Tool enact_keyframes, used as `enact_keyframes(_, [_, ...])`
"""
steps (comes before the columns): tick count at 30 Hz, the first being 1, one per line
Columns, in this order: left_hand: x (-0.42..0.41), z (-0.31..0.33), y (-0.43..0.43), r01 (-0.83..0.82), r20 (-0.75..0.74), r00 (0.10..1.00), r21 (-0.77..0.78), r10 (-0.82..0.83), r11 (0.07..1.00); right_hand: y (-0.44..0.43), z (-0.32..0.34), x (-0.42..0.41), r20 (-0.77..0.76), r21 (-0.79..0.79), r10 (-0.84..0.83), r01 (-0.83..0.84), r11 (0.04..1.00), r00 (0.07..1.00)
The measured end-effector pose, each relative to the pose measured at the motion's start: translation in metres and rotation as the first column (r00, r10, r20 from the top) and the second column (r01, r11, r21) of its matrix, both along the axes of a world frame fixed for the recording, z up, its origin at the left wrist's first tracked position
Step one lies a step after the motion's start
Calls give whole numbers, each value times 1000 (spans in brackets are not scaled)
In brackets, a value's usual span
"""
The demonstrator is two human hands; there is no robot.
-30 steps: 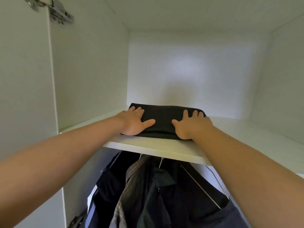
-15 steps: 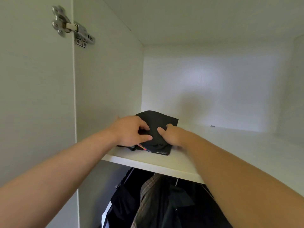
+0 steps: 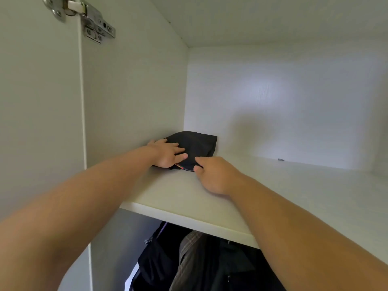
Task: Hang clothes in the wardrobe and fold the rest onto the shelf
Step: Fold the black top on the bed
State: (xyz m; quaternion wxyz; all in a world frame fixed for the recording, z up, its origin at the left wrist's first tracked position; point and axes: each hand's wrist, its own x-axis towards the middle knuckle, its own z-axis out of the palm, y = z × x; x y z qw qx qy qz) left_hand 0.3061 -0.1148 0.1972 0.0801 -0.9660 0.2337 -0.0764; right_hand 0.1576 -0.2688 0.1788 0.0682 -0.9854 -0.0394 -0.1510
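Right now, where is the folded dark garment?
In the head view, the folded dark garment lies on the white shelf near its back left corner, with the left hand resting on it and the right hand at its front edge.

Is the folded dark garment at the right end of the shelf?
No, the folded dark garment lies at the left end of the shelf, by the left side wall.

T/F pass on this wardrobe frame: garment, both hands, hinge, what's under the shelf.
1. Folded dark garment lies on the shelf near the left wall. True.
2. Left hand rests flat on it. True.
3. Right hand is far from the garment. False: it is at the garment's front edge.
4. Nothing hangs under the shelf. False: hanging clothes show there.
5. The hinge is upper right. False: upper left.
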Motion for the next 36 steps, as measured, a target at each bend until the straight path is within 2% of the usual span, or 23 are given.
enact_keyframes(4, [11, 4, -18, -41, 55, 998, 60, 37, 997, -7, 6, -5, 57, 48, -42, 39, 998, 997])
enact_keyframes(8, [17, -5, -32, 16, 186, 982, 70, -29, 997, -17, 8, -4, 99, 101, -115, 105, 989, 988])
enact_keyframes(11, [20, -12, -32, 77, 353, 934, -78, -44, 994, -20, 7, -4, 153, 165, -148, 122, 979, 977])
enact_keyframes(14, [10, -5, -31, 176, 492, 870, -261, -27, 949, -23, 7, -1, 154, 205, -157, 124, 971, 975])
enact_keyframes(16, [-1, 3, -28, 241, 465, 885, -409, -26, 880, -26, 8, 2, 176, 217, -168, 128, 968, 970])
enact_keyframes(18, [-13, 11, -22, 271, 377, 924, -523, -65, 808, -31, 9, 1, 199, 267, -183, 126, 955, 963])
enact_keyframes(23, [-73, 21, -7, 351, 380, 919, -658, -109, 666, -34, 21, -13, 282, 412, -271, 139, 901, 920])
enact_keyframes(28, [-155, 5, -11, 359, 378, 925, -851, -25, 383, -34, 41, -67, 397, 481, -447, 233, 845, 802])
enact_keyframes(31, [-207, -6, -26, 463, 438, 886, -834, -152, 300, -32, 41, -126, 449, 514, -513, 258, 818, 731])
enact_keyframes(36, [-284, -33, -73, 612, 505, 720, -786, -476, 93, -38, 1, -241, 498, 594, -675, 353, 723, 545])
